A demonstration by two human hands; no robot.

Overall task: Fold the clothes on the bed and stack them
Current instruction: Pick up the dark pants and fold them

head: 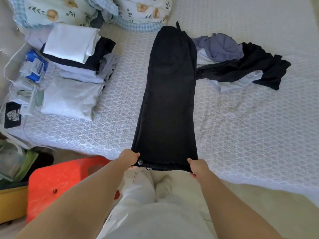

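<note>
Black trousers [170, 94] lie stretched lengthwise across the bed [250, 126], folded leg on leg, their near end hanging over the bed's front edge. My left hand [129, 157] grips the near left corner by a button. My right hand [197, 167] pinches the near right corner. A stack of folded clothes [76, 66], white, black and pale blue-grey, sits at the left of the bed. A loose heap of unfolded clothes [241, 64], purple-grey and black, lies to the right of the trousers.
Two floral pillows [141, 9] lie at the bed's head. A blue packet [35, 66] and a cable sit left of the stack. A red plastic stool [63, 180] stands on the floor to my left, with bags beside it.
</note>
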